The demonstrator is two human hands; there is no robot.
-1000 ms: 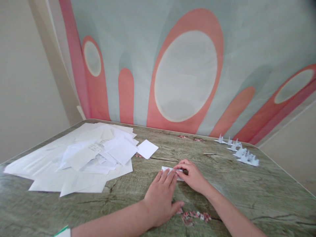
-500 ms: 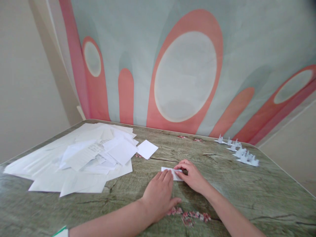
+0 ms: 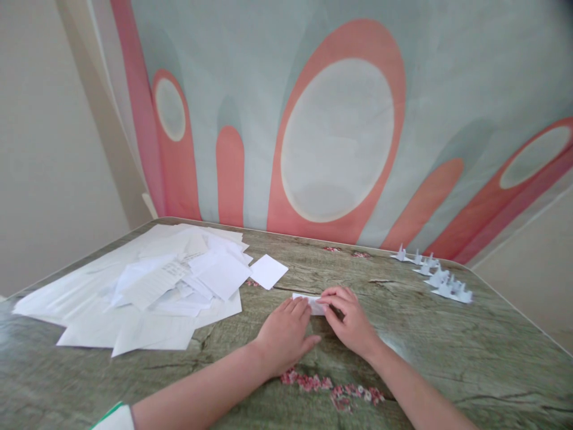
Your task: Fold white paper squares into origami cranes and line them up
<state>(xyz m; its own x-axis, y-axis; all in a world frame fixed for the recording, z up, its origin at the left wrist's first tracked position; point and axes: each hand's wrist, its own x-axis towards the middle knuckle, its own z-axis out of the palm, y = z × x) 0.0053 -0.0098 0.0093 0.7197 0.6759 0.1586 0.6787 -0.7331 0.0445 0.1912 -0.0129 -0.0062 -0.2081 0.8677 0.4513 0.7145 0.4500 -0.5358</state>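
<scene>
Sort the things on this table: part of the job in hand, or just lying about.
Part of the job:
folded paper, left hand and right hand both on it

Lying about, perhaps related:
paper square
paper pile
small paper shapes

Soft, moderately bright light spreads evenly over the tabletop point(image 3: 452, 352), leaving a pale sheen at its left edge and a small glossy patch beside the right forearm point(image 3: 405, 379). A faint shadow lies beside the right hand point(image 3: 351, 319). Heaped white papers point(image 3: 219, 272) look washed out, their writing illegible; the far-right folded papers point(image 3: 437, 279) are soft. Wide-angle stretching slants the left wall point(image 3: 49, 149); the upper right corner darkens.
</scene>
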